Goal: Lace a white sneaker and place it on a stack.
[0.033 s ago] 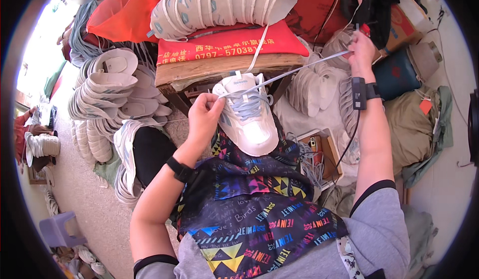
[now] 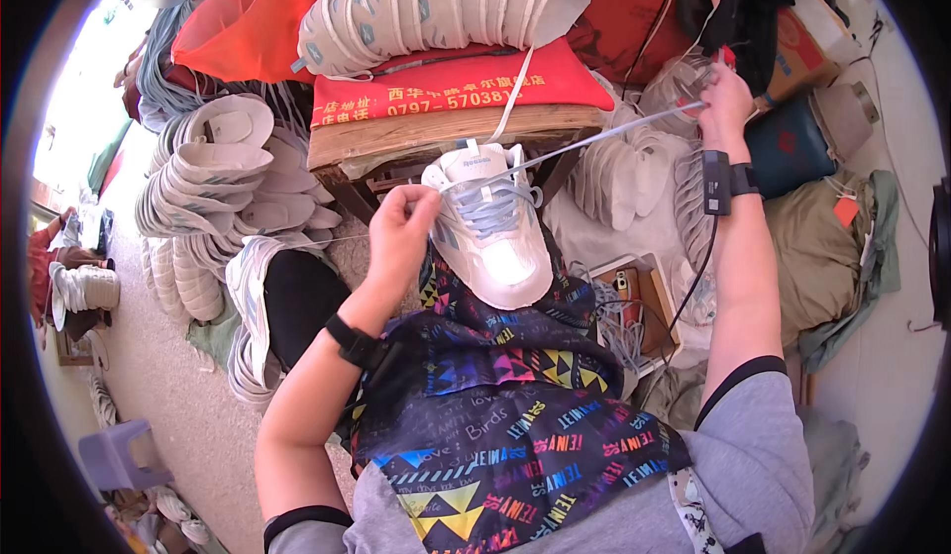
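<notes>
A white shoe (image 2: 510, 272) with a grey tongue rests toe toward me over my lap, against the front of a wooden bench. Pale blue laces (image 2: 489, 215) cross its upper. One length of shoelace (image 2: 604, 136) stretches taut from the shoe up to the right, where my right hand (image 2: 728, 106) is closed on it. Beside the shoe's left collar, my left hand (image 2: 401, 232) pinches thumb and forefinger together at the lace's other end. A thin pale thread runs leftward from near this hand.
A row of nested shoe uppers (image 2: 436, 14) lies on a red cloth (image 2: 466, 89) over the wooden bench (image 2: 396, 146). More stacked uppers (image 2: 203, 178) stand left. An open box (image 2: 649, 306) and loose laces (image 2: 616, 331) are right of my lap. A purple stool (image 2: 124, 455) stands lower left.
My right hand has shifted slightly right, with the lace still in it. My left hand has drawn a little to the left of the shoe's collar. The shoe has barely moved.
</notes>
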Action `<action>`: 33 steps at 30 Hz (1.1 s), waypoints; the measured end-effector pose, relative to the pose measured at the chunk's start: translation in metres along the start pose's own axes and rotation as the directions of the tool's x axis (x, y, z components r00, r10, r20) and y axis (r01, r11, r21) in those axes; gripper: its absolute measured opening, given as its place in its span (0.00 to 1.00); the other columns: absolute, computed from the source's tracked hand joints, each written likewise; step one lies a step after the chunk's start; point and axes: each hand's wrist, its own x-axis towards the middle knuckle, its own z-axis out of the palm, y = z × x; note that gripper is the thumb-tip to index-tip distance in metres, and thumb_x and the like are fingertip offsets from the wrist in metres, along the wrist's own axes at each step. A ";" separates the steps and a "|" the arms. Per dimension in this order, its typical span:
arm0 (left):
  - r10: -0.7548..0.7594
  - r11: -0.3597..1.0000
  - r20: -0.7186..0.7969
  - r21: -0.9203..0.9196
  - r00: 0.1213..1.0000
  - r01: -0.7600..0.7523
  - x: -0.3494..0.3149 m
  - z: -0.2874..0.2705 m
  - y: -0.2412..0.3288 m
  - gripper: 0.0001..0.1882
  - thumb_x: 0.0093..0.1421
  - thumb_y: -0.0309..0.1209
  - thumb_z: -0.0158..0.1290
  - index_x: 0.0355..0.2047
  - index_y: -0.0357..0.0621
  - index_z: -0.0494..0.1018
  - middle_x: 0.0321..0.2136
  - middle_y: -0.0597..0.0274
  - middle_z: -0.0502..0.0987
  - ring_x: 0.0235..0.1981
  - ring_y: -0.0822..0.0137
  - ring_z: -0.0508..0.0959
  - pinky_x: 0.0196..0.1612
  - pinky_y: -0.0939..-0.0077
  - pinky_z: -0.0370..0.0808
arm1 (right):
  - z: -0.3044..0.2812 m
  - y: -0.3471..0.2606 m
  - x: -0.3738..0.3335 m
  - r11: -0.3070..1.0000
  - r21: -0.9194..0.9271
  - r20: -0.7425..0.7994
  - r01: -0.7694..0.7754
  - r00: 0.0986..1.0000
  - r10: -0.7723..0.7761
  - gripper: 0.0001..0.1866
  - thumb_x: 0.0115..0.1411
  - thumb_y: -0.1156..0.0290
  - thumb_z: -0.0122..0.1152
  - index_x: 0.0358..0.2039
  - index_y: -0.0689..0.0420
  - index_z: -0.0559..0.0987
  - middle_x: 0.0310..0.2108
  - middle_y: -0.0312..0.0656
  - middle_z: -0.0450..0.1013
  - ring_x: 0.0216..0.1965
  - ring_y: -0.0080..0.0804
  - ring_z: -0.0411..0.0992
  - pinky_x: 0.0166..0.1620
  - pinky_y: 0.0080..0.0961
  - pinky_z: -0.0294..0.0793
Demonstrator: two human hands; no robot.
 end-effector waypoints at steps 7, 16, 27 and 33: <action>-0.226 0.675 -0.020 -0.724 0.974 0.142 0.025 -0.091 0.016 0.17 0.64 0.26 0.45 0.53 0.34 0.67 0.18 0.77 0.56 0.17 0.80 0.57 0.23 0.85 0.58 | -0.011 0.002 -0.013 0.979 -0.191 -0.060 -0.067 0.997 0.056 0.07 0.57 0.68 0.61 0.31 0.59 0.78 0.23 0.32 0.68 0.19 0.20 0.63 0.19 0.22 0.61; -0.275 0.671 -0.385 -0.733 0.881 -0.111 0.058 -0.179 0.015 0.21 0.63 0.24 0.43 0.57 0.38 0.65 0.21 0.71 0.66 0.27 0.75 0.69 0.48 0.73 0.71 | 0.033 0.018 -0.157 0.916 -0.392 0.617 -0.091 0.712 0.335 0.09 0.62 0.70 0.54 0.40 0.59 0.76 0.30 0.34 0.74 0.27 0.18 0.68 0.34 0.16 0.68; -0.189 0.566 -0.214 -0.821 0.958 -0.072 0.046 -0.184 0.016 0.18 0.66 0.22 0.40 0.56 0.35 0.63 0.27 0.64 0.68 0.25 0.72 0.67 0.36 0.78 0.71 | 0.063 0.006 -0.219 0.768 -0.333 0.943 0.547 0.212 0.258 0.10 0.55 0.70 0.63 0.38 0.57 0.76 0.26 0.32 0.68 0.25 0.19 0.65 0.30 0.20 0.66; -0.205 0.548 -0.180 -0.835 0.962 -0.039 0.048 -0.205 0.002 0.18 0.65 0.21 0.39 0.55 0.36 0.62 0.25 0.64 0.67 0.18 0.77 0.57 0.20 0.82 0.56 | 0.058 0.015 -0.225 0.420 -0.187 0.923 0.888 0.305 -0.234 0.06 0.54 0.72 0.61 0.31 0.57 0.74 0.26 0.41 0.67 0.25 0.37 0.70 0.29 0.34 0.70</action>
